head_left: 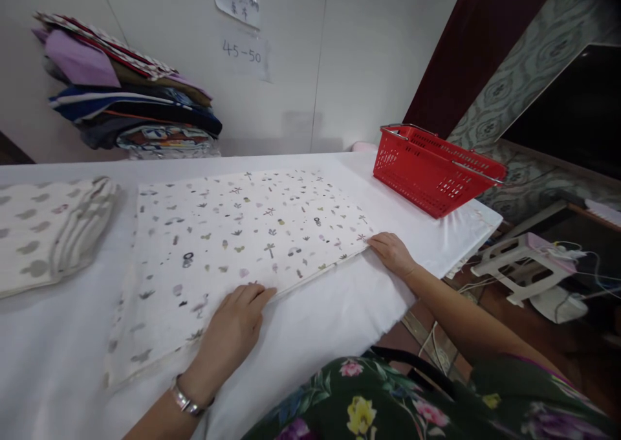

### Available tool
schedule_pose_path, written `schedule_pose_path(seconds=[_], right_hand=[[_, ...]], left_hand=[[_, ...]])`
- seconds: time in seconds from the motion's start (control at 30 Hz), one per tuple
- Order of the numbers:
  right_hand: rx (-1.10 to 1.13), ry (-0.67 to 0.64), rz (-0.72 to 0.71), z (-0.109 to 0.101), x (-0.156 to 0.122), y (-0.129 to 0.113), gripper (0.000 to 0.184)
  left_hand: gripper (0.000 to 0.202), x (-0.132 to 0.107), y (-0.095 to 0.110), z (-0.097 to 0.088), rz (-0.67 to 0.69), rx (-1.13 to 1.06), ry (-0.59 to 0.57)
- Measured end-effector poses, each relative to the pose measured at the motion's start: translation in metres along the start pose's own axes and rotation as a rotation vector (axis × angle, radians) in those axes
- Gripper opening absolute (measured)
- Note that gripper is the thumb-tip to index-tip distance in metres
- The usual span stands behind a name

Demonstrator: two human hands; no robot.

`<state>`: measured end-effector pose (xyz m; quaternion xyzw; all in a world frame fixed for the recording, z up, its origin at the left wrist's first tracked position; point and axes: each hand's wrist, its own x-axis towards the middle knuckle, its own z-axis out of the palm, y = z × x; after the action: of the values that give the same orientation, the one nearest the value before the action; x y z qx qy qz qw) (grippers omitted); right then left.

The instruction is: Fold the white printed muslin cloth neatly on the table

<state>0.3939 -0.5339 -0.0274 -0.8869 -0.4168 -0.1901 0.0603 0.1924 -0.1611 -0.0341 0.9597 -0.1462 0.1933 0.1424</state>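
A white cloth [228,246] with small printed plants, birds and rainbows lies spread flat on the table, apparently in layers along its near edge. My left hand [237,323] rests at the middle of that edge, its fingers closed on the fabric with the thumb tucked low. At the right near corner, my right hand [392,253] pinches the same cloth between fingertips and thumb. Left of it sits a folded cream cloth [33,246] with grey spots, touched by neither hand.
A red plastic basket [431,168] stands at the table's back right. Behind the left side rises a stack of folded fabrics [140,97]. Paper signs [237,0] hang on the wall. A white stool [528,265] with cables is on the floor, right of the white-covered table [315,349].
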Motion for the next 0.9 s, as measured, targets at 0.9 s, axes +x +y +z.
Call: schedule_pose_path(seconds=[0.9], right_hand=[[-0.080,-0.058,-0.147,0.027,-0.026,0.049,0.068]], left_hand=[[0.034,-0.004,0.021,-0.011,-0.159,-0.009,-0.193]])
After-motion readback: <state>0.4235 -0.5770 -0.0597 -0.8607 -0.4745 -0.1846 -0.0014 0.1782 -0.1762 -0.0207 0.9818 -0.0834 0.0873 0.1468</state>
